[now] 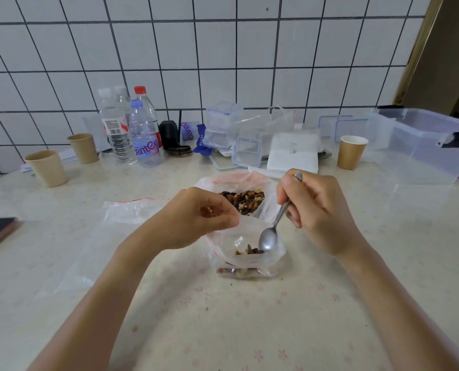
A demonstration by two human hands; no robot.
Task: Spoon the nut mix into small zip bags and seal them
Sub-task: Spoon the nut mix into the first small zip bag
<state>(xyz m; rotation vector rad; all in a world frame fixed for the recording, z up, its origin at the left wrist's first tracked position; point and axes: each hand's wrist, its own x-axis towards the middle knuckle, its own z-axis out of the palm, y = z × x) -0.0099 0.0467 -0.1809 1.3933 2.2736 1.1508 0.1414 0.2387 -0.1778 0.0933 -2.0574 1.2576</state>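
Metal spoon (pixel 269 238), gripped by right hand (pixel 316 210), dips into crinkly zip bag (pixel 247 253) pinched by left hand (pixel 196 218).

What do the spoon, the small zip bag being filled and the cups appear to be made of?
Spoon: probably metal, dull grey sheen.
Small zip bag: thin clear plastic, nuts show through, red strip at its mouth.
Cups: likely paper, matte tan outside, white inside.

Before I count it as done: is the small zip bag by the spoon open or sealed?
Open. The left hand holds the small zip bag by its rim, and the spoon in the right hand reaches inside.
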